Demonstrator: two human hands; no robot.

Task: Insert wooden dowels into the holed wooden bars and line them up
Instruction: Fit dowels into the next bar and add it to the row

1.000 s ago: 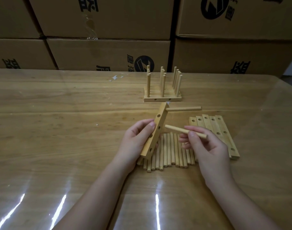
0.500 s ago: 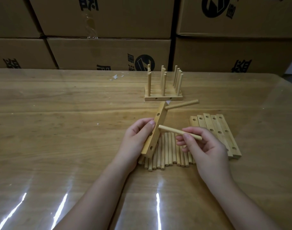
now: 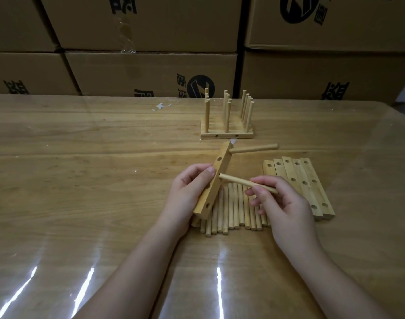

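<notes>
My left hand (image 3: 185, 194) grips a holed wooden bar (image 3: 216, 173), tilted on end above the table. One dowel (image 3: 254, 148) sticks out sideways from the bar's top hole. My right hand (image 3: 282, 203) pinches a second dowel (image 3: 240, 181) whose left tip meets the bar at its middle hole. Under both hands lies a row of several loose dowels (image 3: 231, 208). Several empty holed bars (image 3: 298, 183) lie side by side to the right. Farther back stands a finished group of bars (image 3: 226, 134) with upright dowels.
The wooden table (image 3: 82, 180) has a glossy clear cover with light glare near the front. Stacked cardboard boxes (image 3: 151, 72) form a wall along the table's far edge. A small white scrap (image 3: 161, 105) lies near the back.
My right hand has moved the second dowel left, so its tip now reaches the bar's middle hole. The bar stays in my left hand, tilted much as before.
</notes>
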